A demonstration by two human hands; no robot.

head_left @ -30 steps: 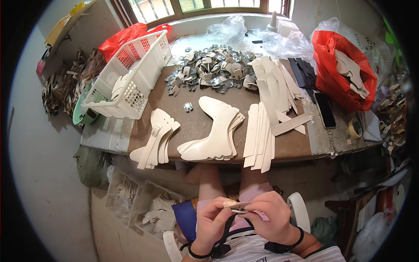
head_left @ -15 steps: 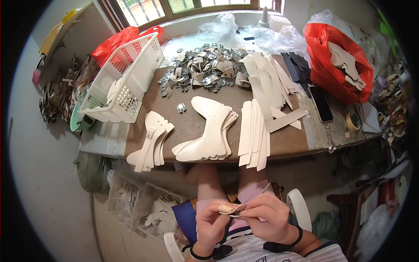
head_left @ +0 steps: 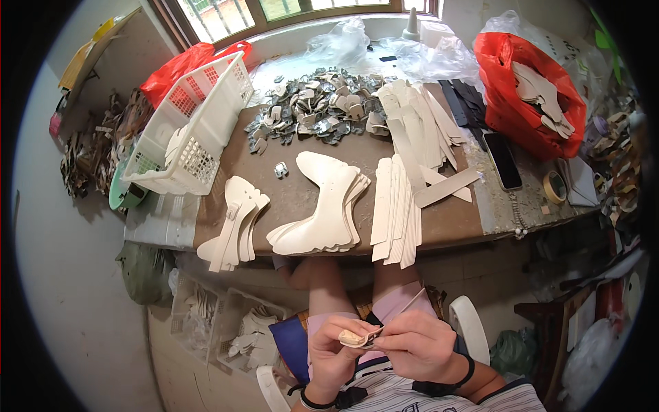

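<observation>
Low in the head view, at six o'clock: left hand [head_left: 331, 351] curled, thumb and fingers pinching a small cream, curved cut piece [head_left: 351, 337] with a metal fitting at its tip. Touching it at three o'clock, right hand [head_left: 420, 345], fingers closed in a pinch on the same piece and on a thin pale strip [head_left: 406, 307] slanting up toward one o'clock. Black bands on both wrists. Piece held over the lap, well short of the brown worktable [head_left: 453, 220]. Farther out, on the table's near edge: at eleven o'clock of the hands, a fanned stack of cream shaped panels [head_left: 235, 220]; at twelve, a larger stack of cream boot-shaped panels [head_left: 328, 206]; just beside that at three o'clock, a stack of long cream strips [head_left: 396, 213]. Small metal buckle [head_left: 280, 169] lying alone beyond the panels. Farther still, a heap of grey metal buckles [head_left: 312, 110]; at nine o'clock of the heap, a tilted white plastic basket [head_left: 199, 130]. At the table's three o'clock end, a black phone [head_left: 506, 161], a tape roll [head_left: 554, 186] and a red plastic bag of cream pieces [head_left: 528, 89].
</observation>
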